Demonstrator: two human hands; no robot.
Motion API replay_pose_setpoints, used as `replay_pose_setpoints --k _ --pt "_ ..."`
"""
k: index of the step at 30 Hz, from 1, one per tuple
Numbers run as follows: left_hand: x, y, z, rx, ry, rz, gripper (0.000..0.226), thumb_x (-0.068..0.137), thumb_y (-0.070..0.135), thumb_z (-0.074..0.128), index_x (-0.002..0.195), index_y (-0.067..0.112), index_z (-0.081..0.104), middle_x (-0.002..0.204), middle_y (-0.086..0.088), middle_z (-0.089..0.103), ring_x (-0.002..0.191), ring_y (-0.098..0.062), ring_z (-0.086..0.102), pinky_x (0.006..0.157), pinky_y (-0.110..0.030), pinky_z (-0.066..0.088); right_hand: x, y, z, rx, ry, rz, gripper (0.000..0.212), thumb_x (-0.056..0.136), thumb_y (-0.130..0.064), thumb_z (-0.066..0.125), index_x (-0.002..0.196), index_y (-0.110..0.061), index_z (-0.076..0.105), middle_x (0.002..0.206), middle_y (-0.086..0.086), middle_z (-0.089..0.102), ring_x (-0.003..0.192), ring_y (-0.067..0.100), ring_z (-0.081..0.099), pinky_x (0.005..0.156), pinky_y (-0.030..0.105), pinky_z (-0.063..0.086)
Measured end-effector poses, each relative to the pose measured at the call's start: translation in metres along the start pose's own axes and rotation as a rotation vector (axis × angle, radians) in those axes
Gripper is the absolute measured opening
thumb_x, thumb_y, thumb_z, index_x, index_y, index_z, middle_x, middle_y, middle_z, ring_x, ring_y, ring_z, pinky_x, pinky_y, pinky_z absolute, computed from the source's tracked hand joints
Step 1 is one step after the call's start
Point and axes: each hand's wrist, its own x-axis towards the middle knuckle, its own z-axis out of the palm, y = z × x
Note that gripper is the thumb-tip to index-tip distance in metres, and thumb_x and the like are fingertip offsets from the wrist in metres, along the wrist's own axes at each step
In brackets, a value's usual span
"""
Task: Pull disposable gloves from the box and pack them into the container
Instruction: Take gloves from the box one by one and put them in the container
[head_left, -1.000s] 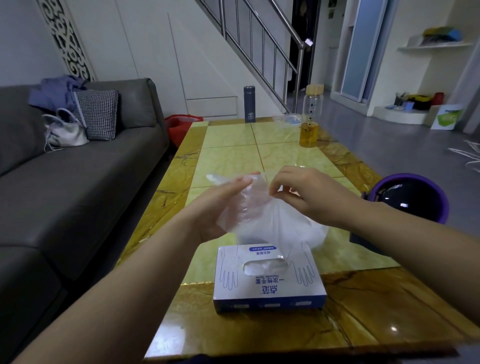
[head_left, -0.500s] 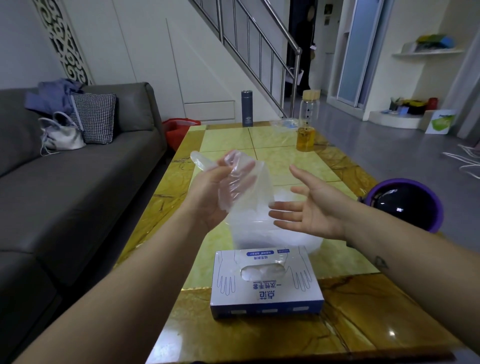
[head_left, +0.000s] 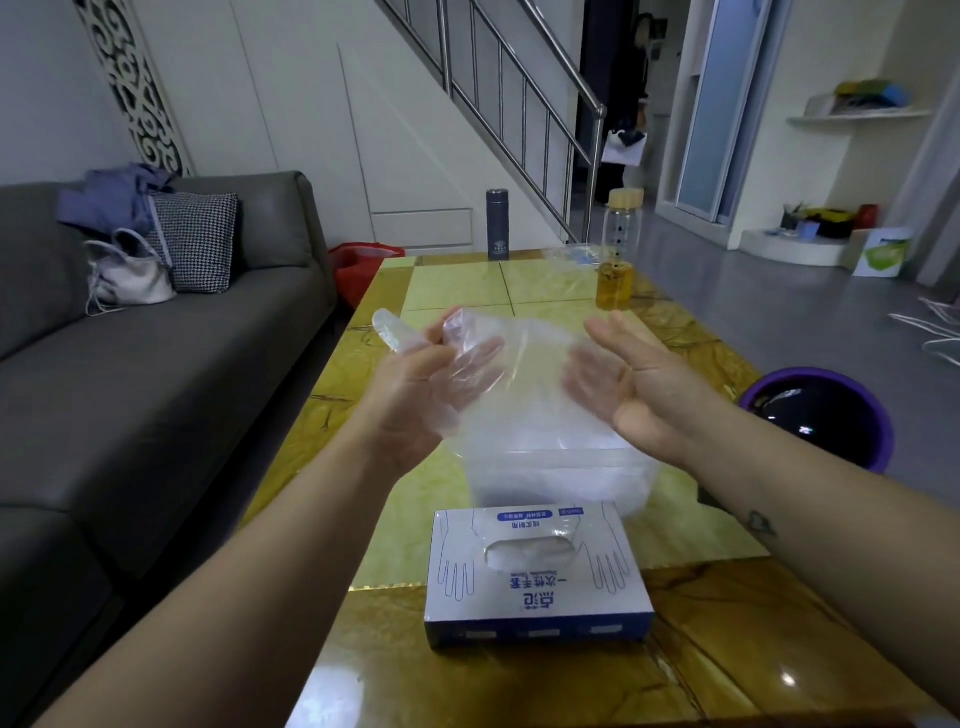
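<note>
left hand (head_left: 421, 400) holds glove (head_left: 519, 374); right hand (head_left: 639, 384) seemingly touching.

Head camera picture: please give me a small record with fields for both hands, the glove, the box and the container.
left hand: holds the clear glove, raised above the table
right hand: open, straight fingers seen through the glove's film
box: near the table's front edge; gloves show in its top opening
container: clear, just behind the box, below the hands; contents look white and hazy
task stage: glove is out of the box, not yet in the container
</note>
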Motion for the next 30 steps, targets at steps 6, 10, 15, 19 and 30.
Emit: replay_pose_setpoints --k 6,10,15,19,30 --pt "-0.004 -0.006 -0.014 0.157 0.082 0.002 0.048 0.09 -0.012 0.039 0.132 0.009 0.049 0.135 -0.013 0.049 0.092 -0.022 0.071 0.081 -0.036 0.058 -0.003 0.008 -0.009 -0.283 -0.099 -0.034 0.091 0.065 -0.038 0.069 0.146 -0.032 0.027 0.102 0.009 0.068 0.087 0.022 0.066 0.075 0.033 0.055" --pt "-0.002 -0.005 -0.022 0.317 0.054 -0.01 0.061 0.081 0.0 0.06 0.138 0.016 0.046 0.129 -0.007 0.058 0.105 -0.023 0.065 0.086 -0.038 0.055 0.004 0.004 -0.006 -0.379 -0.078 -0.162 0.06 0.075 -0.009 0.071 0.13 -0.022 0.05 0.1 0.008 0.067 0.085 0.019 0.064 0.082 0.03 0.056" --pt "-0.003 0.013 -0.022 0.339 0.01 -0.077 0.051 0.07 0.03 0.07 0.12 0.026 0.063 0.118 0.001 0.064 0.099 -0.016 0.067 0.078 -0.032 0.057 0.005 -0.015 -0.004 -0.612 -0.17 -0.251 0.047 0.083 0.01 0.061 0.122 -0.018 0.06 0.124 -0.001 0.059 0.094 0.01 0.063 0.078 0.022 0.057" --pt "0.002 0.037 -0.036 0.31 0.016 -0.12 0.056 0.08 0.058 0.049 0.119 0.021 0.065 0.118 0.007 0.065 0.104 -0.011 0.064 0.083 -0.033 0.055 0.002 -0.035 -0.011 -0.805 -0.293 -0.261 0.066 0.082 0.007 0.064 0.138 -0.022 0.047 0.136 -0.013 0.051 0.082 -0.001 0.06 0.072 0.016 0.052" --pt "0.023 -0.004 -0.012 2.072 -0.141 0.742 0.027 0.093 0.038 0.052 0.118 0.039 0.062 0.131 0.016 0.053 0.129 -0.014 0.04 0.113 -0.039 0.015 0.044 0.002 -0.04 -1.322 -0.106 -0.142 0.08 0.085 -0.007 0.066 0.151 -0.026 0.024 0.151 0.001 0.035 0.066 0.003 0.065 0.063 0.016 0.051"
